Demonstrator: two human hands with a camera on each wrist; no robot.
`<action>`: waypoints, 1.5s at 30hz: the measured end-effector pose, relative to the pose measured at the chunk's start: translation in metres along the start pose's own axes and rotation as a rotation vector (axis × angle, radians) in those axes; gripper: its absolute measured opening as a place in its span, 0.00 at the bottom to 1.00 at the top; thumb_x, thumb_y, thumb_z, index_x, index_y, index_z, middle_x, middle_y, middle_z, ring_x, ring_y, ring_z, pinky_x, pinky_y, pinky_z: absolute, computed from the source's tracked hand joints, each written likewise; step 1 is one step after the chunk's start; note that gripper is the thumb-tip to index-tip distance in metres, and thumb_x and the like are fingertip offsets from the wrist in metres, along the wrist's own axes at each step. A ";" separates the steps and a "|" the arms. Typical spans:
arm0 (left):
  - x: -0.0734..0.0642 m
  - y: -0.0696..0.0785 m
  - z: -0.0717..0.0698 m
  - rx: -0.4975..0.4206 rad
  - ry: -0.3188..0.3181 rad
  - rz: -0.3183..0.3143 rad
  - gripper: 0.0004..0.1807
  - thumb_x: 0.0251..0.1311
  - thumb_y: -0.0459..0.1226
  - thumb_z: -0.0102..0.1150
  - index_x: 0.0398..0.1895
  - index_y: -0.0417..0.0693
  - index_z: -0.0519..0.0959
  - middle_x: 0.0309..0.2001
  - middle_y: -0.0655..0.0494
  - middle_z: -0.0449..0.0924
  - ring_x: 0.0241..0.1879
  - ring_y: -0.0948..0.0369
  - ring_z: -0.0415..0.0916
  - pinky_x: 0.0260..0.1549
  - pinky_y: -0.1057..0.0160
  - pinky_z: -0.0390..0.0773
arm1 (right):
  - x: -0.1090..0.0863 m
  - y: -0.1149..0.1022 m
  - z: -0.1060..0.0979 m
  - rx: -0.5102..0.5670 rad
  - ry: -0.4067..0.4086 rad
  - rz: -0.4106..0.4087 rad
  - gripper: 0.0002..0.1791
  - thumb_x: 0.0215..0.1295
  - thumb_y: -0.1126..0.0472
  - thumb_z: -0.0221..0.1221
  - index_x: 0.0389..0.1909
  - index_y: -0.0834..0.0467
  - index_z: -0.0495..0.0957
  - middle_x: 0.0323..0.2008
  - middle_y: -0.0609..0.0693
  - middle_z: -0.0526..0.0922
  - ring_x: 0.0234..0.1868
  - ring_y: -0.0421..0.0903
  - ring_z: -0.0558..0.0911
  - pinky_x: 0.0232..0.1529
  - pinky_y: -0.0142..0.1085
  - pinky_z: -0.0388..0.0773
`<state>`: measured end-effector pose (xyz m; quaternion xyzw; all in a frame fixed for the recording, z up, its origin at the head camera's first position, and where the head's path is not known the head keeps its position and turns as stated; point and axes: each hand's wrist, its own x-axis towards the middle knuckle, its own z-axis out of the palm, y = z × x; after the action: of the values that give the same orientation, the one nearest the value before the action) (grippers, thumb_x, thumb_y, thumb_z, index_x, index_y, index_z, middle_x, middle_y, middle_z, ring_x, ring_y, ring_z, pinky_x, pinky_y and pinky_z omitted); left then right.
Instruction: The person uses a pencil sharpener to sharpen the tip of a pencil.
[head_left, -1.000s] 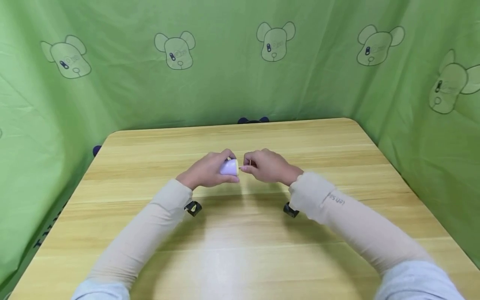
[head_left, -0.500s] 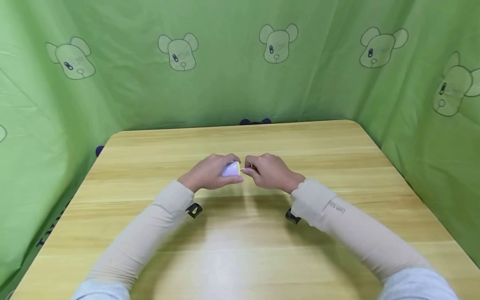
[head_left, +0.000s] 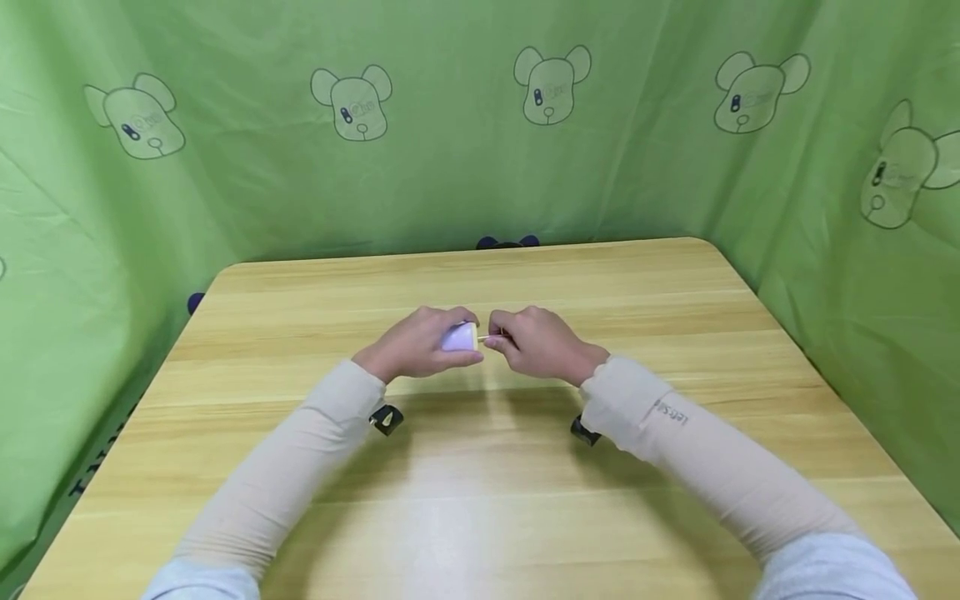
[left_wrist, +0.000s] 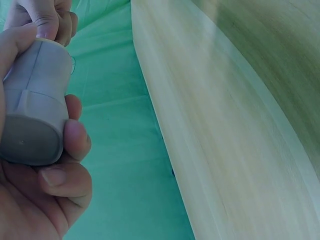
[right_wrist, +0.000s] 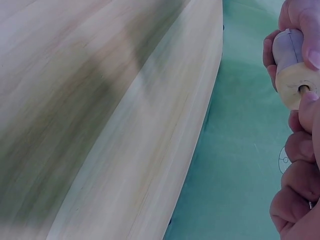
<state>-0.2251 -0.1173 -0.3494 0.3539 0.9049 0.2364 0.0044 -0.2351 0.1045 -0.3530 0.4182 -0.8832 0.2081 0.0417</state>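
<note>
Near the middle of the head view, my left hand [head_left: 420, 343] grips a small lavender cylinder [head_left: 458, 337] lying sideways, thumb and fingers wrapped round it. Its grey base [left_wrist: 31, 142] faces the left wrist camera, and a seam runs along its side. The cream end face [right_wrist: 286, 89], seen in the right wrist view, has a round hole at its centre. Between thumb and curled fingers, my right hand [head_left: 546, 343] pinches a thin golden-brown stick [right_wrist: 304, 90], whose tip enters that hole. Most of the stick is hidden by the right fingers.
The hands are over a light wooden table [head_left: 450, 483] with rounded far corners. A green curtain [head_left: 450, 183] printed with bear heads surrounds it on the back and sides. Black wrist-camera mounts [head_left: 387, 418] hang below both cuffs.
Both hands stay together with the cylinder and stick between them. The right hand has turned slightly and lowered a little since a second ago, and slightly more stick shows. The head view shifted slightly.
</note>
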 end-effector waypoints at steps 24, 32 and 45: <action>-0.010 -0.016 0.001 -0.106 0.069 -0.057 0.27 0.60 0.49 0.65 0.57 0.45 0.74 0.34 0.50 0.78 0.29 0.58 0.75 0.24 0.63 0.76 | -0.018 0.019 -0.011 0.020 0.045 0.039 0.08 0.71 0.61 0.55 0.31 0.58 0.75 0.16 0.43 0.68 0.15 0.38 0.64 0.19 0.34 0.65; -0.007 -0.016 0.003 -0.139 0.057 -0.055 0.28 0.60 0.49 0.64 0.58 0.43 0.73 0.34 0.50 0.78 0.28 0.59 0.75 0.24 0.63 0.76 | -0.015 0.016 -0.010 0.023 0.032 0.037 0.08 0.71 0.60 0.55 0.31 0.58 0.75 0.16 0.43 0.69 0.15 0.38 0.65 0.20 0.35 0.66; -0.010 -0.017 0.004 -0.149 0.063 -0.101 0.29 0.60 0.49 0.65 0.60 0.47 0.71 0.35 0.52 0.75 0.32 0.57 0.74 0.27 0.61 0.76 | -0.020 0.023 -0.009 0.072 -0.005 0.119 0.06 0.72 0.60 0.54 0.38 0.58 0.77 0.19 0.43 0.73 0.17 0.39 0.70 0.22 0.36 0.70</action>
<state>-0.2283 -0.1326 -0.3622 0.2990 0.9011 0.3138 0.0140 -0.2406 0.1357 -0.3573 0.3666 -0.8986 0.2409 0.0119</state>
